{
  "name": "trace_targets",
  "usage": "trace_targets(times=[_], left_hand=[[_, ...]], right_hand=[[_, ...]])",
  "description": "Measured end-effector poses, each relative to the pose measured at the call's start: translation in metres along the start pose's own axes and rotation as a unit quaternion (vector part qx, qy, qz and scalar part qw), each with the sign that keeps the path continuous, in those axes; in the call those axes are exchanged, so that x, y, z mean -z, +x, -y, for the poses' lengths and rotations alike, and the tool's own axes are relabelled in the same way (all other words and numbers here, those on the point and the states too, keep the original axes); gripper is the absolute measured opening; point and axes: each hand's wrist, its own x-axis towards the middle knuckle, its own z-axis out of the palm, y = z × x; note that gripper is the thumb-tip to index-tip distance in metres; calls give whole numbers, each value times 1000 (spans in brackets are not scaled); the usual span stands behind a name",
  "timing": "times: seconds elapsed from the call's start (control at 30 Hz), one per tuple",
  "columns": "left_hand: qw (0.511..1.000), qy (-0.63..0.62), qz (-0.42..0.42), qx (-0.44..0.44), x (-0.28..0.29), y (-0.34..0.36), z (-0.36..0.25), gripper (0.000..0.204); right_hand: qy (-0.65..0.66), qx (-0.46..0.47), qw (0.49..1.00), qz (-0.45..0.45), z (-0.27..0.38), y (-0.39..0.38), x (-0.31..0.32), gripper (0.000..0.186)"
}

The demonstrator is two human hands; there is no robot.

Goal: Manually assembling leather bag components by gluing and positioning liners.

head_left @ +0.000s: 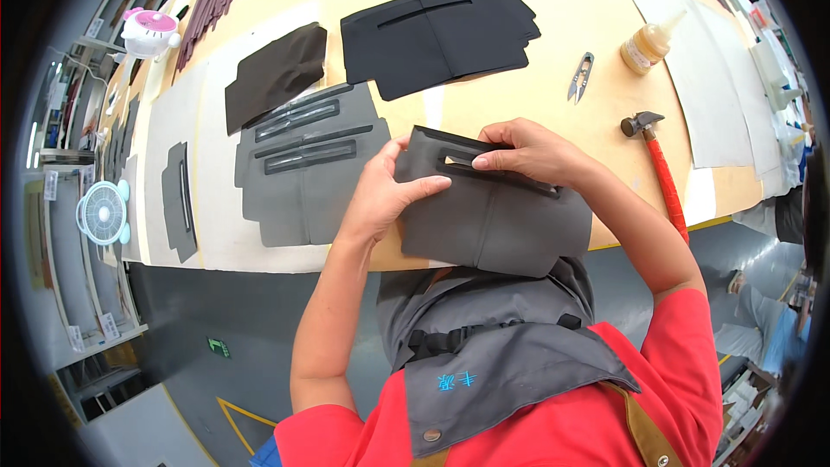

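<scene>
Seen from the head camera, the dark grey, flat cut leather panel with a narrow slot (493,212) is held up over the near edge of the tan worktable (553,26), its slot running roughly left to right and tilting down toward the right. The left hand (380,195) pinches the panel's left edge, thumb on top, just left of the slot's end. The right hand (527,151) clamps the upper edge, fingers laid along the slot, so it is nearer the slot than the left.
</scene>
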Motion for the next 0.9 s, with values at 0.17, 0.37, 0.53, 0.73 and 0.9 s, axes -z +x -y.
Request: trace_targets(times=[0.17,0.37,0.53,0.73,0.9], left_hand=[[976,-172,76,110,-7,1,-12,62],[987,-124,29,98,-8,5,-7,66],[987,-111,45,104,-9,5,-5,71],[852,384,-139,-327,-20,-18,10,43],[836,403,-107,-357,-29,-17,33,35]], right_hand=[[26,-6,999,-17,-10,7,2,20],[-147,216,935,-239,4,-22,3,25],[-156,172,958,-165,-6,-18,-36,23],[-140,144,967,-154,-16,-11,-39,20],[-149,192,951,-192,-24,-8,-45,18]])
